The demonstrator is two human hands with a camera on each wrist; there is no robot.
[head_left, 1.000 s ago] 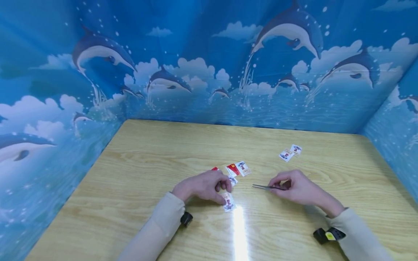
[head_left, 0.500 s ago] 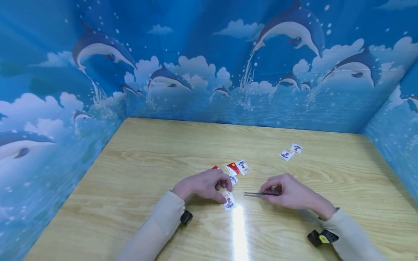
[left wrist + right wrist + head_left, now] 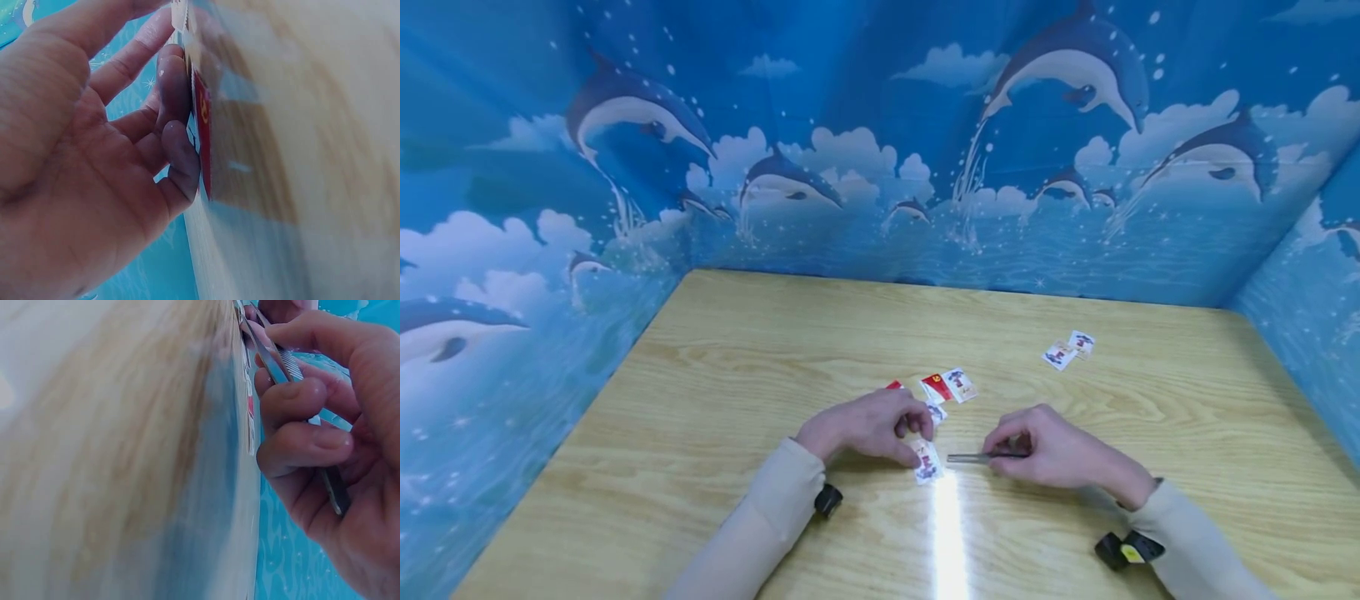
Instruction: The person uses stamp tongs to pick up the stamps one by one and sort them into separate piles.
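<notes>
My left hand point(image 3: 872, 427) rests low over the table, its thumb tip touching the edge of a small white stamp-like paper piece point(image 3: 928, 469) with a printed figure. Beneath and beyond its fingers lie another white piece point(image 3: 936, 413) and a partly hidden red one point(image 3: 893, 386). In the left wrist view, a red piece point(image 3: 204, 134) with a yellow emblem lies by the loosely bent fingers. Between the thumb and fingers of my right hand point(image 3: 1045, 446) is a pair of metal tweezers point(image 3: 275, 362). In the head view, its tips point left, just right of the touched piece.
A red-and-white piece point(image 3: 936, 387) and a figure-printed piece point(image 3: 959, 385) lie side by side beyond the left hand. Two more pieces point(image 3: 1059, 355) lie at the back right of the wooden table point(image 3: 775, 333). A dolphin-printed curtain point(image 3: 850, 208) closes off the back and sides.
My right hand has moved left and a little nearer to me, bringing the tweezers' tips close to the piece under my left thumb. The left hand has stayed in place.
</notes>
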